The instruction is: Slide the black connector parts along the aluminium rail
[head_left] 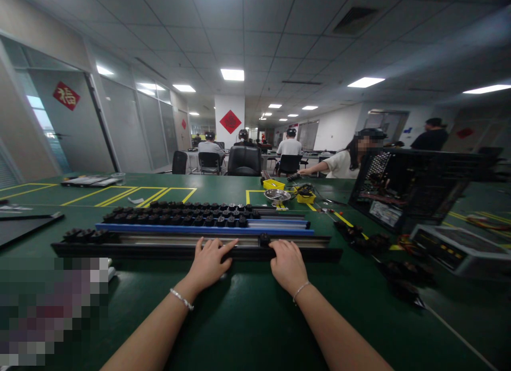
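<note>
A long black rail lies across the green table in front of me, with a few black knobs at its left end. My left hand rests flat on the rail, fingers spread. My right hand lies on the rail to the right, its fingers curled over the near edge just beside a black slider piece. Behind it lie a blue rail and more rails carrying rows of several black knobs.
An open black computer case stands at the right, with a grey box and loose black parts near it. Yellow trays and a metal bowl sit further back. A person works across the table; others sit beyond.
</note>
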A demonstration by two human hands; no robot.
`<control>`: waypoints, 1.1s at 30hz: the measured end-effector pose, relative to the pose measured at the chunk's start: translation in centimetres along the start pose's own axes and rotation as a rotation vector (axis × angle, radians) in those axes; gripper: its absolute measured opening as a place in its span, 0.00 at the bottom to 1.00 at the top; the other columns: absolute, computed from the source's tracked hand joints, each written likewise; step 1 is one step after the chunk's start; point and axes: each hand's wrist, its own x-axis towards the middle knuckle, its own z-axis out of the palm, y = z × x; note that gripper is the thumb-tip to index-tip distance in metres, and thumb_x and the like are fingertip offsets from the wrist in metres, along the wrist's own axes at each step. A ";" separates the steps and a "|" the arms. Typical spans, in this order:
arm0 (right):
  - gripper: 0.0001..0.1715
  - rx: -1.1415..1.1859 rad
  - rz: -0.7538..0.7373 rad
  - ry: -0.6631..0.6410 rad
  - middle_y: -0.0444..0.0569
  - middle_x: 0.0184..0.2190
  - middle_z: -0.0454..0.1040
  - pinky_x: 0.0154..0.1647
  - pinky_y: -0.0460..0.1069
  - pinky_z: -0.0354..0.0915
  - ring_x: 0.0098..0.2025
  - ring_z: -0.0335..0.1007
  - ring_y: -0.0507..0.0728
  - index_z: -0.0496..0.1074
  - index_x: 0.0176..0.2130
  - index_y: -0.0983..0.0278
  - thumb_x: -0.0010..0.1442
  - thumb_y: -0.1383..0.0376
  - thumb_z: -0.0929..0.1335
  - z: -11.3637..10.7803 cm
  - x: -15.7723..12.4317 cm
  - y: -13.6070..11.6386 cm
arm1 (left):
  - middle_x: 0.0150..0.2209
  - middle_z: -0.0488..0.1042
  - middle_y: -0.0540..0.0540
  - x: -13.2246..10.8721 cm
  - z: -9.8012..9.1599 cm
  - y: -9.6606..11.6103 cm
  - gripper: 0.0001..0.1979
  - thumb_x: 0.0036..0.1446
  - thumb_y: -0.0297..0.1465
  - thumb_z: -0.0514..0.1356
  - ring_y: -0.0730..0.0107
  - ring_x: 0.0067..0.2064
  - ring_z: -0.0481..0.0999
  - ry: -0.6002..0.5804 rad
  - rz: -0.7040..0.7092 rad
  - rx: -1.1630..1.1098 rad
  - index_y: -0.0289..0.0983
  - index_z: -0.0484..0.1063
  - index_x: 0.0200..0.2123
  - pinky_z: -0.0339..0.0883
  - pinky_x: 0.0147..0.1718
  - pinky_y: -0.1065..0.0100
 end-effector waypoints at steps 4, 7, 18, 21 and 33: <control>0.21 -0.006 0.010 0.007 0.47 0.43 0.72 0.57 0.53 0.41 0.52 0.57 0.56 0.69 0.42 0.61 0.48 0.72 0.60 -0.1 0.0 0.0 | 0.38 0.67 0.49 0.0 -0.1 0.1 0.26 0.53 0.38 0.50 0.64 0.46 0.65 0.003 0.001 0.001 0.57 0.53 0.56 0.36 0.55 0.46; 0.21 -0.024 0.018 -0.002 0.47 0.43 0.72 0.57 0.52 0.42 0.51 0.58 0.55 0.68 0.42 0.61 0.48 0.72 0.60 -0.2 0.0 0.0 | 0.38 0.67 0.49 0.0 0.0 0.1 0.26 0.53 0.38 0.50 0.64 0.46 0.65 0.001 0.000 0.002 0.57 0.53 0.56 0.36 0.55 0.46; 0.19 -0.028 0.028 0.024 0.46 0.41 0.72 0.55 0.51 0.42 0.49 0.59 0.54 0.69 0.40 0.61 0.48 0.73 0.60 -0.2 0.0 -0.1 | 0.38 0.67 0.50 0.0 0.3 -0.2 0.26 0.53 0.38 0.51 0.64 0.46 0.65 0.012 0.011 0.014 0.57 0.53 0.57 0.35 0.56 0.46; 0.19 -0.019 0.034 0.023 0.47 0.41 0.72 0.56 0.52 0.42 0.49 0.59 0.55 0.69 0.40 0.61 0.48 0.73 0.60 -0.3 0.0 -0.1 | 0.38 0.67 0.50 0.0 0.4 -0.2 0.26 0.53 0.38 0.51 0.64 0.46 0.65 0.015 0.011 0.015 0.57 0.53 0.57 0.35 0.56 0.46; 0.17 -0.034 0.073 0.018 0.47 0.40 0.73 0.57 0.53 0.40 0.51 0.58 0.56 0.68 0.39 0.61 0.49 0.72 0.59 -0.3 0.0 0.0 | 0.38 0.67 0.50 0.1 0.3 -0.3 0.26 0.54 0.38 0.50 0.64 0.46 0.65 0.007 0.014 -0.009 0.57 0.53 0.57 0.35 0.55 0.45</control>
